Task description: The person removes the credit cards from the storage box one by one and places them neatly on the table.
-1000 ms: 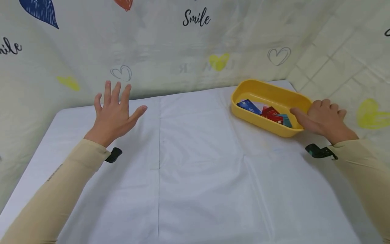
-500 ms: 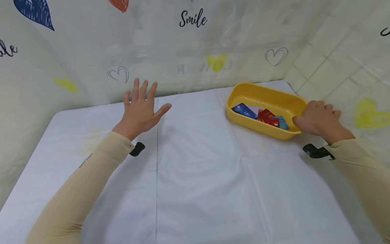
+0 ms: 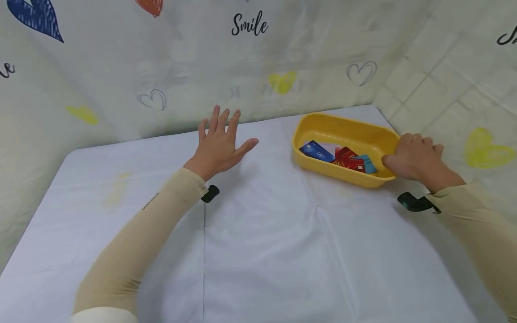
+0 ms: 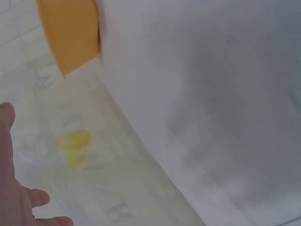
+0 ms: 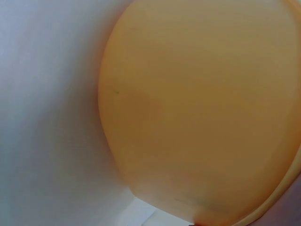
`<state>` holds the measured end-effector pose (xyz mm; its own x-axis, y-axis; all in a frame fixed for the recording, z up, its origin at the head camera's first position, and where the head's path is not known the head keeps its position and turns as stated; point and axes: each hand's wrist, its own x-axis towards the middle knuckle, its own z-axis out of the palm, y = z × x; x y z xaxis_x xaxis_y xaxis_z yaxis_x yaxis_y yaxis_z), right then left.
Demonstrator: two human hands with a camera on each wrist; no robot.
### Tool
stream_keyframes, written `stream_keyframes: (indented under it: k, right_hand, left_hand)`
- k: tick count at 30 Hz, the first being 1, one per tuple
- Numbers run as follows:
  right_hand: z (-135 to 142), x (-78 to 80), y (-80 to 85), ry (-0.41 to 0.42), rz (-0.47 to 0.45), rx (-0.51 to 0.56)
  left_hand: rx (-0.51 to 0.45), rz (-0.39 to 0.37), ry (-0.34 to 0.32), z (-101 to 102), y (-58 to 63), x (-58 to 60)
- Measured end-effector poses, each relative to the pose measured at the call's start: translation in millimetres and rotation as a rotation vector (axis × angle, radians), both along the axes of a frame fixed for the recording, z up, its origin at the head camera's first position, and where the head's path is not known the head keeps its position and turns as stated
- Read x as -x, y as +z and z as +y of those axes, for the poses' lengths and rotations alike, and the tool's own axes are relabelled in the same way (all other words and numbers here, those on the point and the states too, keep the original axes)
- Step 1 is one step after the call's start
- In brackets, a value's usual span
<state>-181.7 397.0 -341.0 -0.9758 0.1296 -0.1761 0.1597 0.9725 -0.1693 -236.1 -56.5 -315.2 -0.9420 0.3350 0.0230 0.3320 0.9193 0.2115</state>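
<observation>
A yellow plastic tray [image 3: 343, 177] stands at the back right of the table. In it lie a blue bank card [image 3: 317, 151], red cards [image 3: 349, 160] and a teal card [image 3: 369, 163], overlapping one another. My right hand [image 3: 420, 159] grips the tray's right end, thumb over the rim on the inner side and fingers beyond the outer wall. The tray's wall [image 5: 197, 103] fills most of the right wrist view. My left hand [image 3: 218, 148], fingers spread and holding nothing, is over the back middle of the table, left of the tray.
A white cloth [image 3: 258, 251] with creases covers the table. Behind it hangs a pale printed curtain [image 3: 194, 58] with hearts and lettering, meeting the table's back edge. Black wrist cameras [image 3: 211, 194] hang under both cuffs.
My left hand has travelled right, towards the tray, with its fingers still spread. The right thumb has come down against the tray's end. The whole view has shifted slightly.
</observation>
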Motion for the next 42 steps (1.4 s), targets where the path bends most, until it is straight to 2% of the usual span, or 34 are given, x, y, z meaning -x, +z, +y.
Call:
stream_keyframes:
  k: [12,18,23,29,34,42]
  right_hand:
    - [-8,-6.3,0.4,0.021,0.003,-0.013]
    - [-8,-10.6,3.4,0.036,0.006,-0.038]
    - [-10,-10.5,1.3,0.053,0.028,-0.039]
    - [-13,-9.1,-0.3,0.069,0.028,-0.063]
    - [-16,-10.2,1.6,0.080,0.036,-0.068]
    - [-19,-11.9,3.6,0.106,0.022,-0.080]
  left_hand:
    - [0.034,-0.044,-0.072,58,-11.8,4.8]
    - [0.055,-0.051,-0.125,91,-17.0,11.6]
    - [0.066,-0.069,-0.120,111,-21.7,17.7]
    - [0.068,-0.139,-0.103,119,-22.8,19.8]
    - [0.089,-0.131,-0.121,122,-20.3,19.1]
    - [0.168,-0.120,-0.158,124,-25.1,20.1]
